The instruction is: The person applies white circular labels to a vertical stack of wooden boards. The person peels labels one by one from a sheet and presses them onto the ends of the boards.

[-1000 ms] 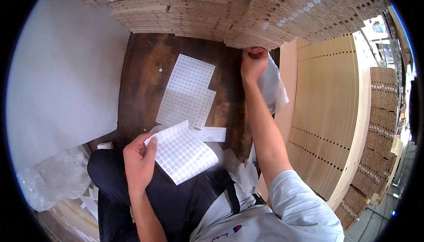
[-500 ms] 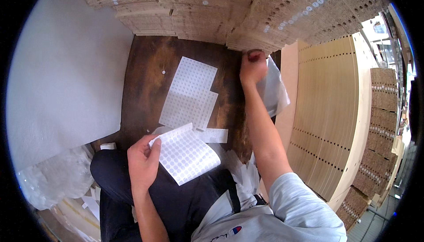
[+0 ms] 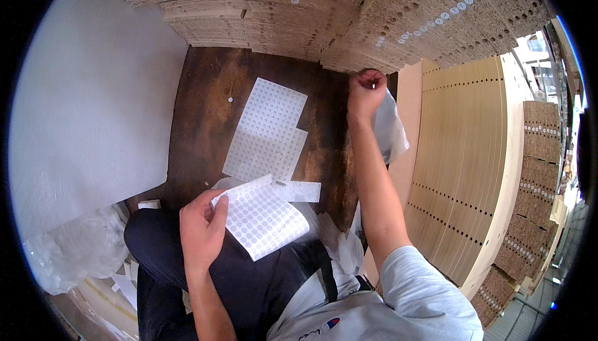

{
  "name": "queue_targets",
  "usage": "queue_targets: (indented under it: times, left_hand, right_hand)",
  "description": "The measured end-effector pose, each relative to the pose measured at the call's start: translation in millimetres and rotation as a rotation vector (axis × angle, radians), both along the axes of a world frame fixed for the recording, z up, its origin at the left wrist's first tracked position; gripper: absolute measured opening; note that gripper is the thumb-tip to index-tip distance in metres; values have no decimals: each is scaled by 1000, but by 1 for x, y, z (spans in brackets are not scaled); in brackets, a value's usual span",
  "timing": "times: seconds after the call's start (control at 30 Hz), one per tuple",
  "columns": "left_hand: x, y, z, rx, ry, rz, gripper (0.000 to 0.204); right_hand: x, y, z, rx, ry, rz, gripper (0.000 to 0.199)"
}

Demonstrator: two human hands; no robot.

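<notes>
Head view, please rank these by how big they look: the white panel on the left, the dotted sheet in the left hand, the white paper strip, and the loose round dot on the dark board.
1. White panel
2. Dotted sheet
3. White paper strip
4. Loose round dot
The differences are clear.

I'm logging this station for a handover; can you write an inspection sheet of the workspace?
Surface: dark brown top, lighter patches.
Job's things: dotted sheet in hand; printed paper lying on the top.
Clutter: loose white dot; crumpled clear plastic at left.
Hands: left hand grips the dotted sheet; right hand near stacked boards, grip unclear.
Cables: nothing seen.
Surroundings: stacked boards ahead; pale panels with holes, right; white panel, left.
</notes>
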State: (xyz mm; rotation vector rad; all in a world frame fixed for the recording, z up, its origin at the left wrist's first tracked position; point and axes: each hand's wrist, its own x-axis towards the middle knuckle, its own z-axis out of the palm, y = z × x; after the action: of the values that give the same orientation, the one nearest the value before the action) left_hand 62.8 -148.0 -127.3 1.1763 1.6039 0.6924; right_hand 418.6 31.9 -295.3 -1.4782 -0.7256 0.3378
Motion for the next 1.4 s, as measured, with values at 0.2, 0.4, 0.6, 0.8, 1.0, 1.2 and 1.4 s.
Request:
queue_targets:
  times: [0.2,0.4,0.6,0.8,1.0,1.2,1.4]
  left_hand:
    - [5,2,2,-15,28,-4,19]
    - [0,3,3,-9,23,11,19]
    - [-5,3,-1,-73,-41,-22,19]
    - [-2,6,8,-82,-135,44,20]
    - [-8,2,12,-12,-33,135,18]
    - [-6,-2,8,163,142,235,17]
    - [-3,-3,10,94,242,12,19]
  right_hand:
    - [2,8,-6,13,10,-79,33]
    - [-22,-29,42,-112,412,166,21]
    - [-99,-112,131,-326,-212,974,25]
    - [-134,-132,150,-57,-407,1075,25]
    - [-68,-134,103,-158,983,284,11]
    - [-28,-157,91,-211,839,339,9]
    - [-97,-157,120,-456,22,712,10]
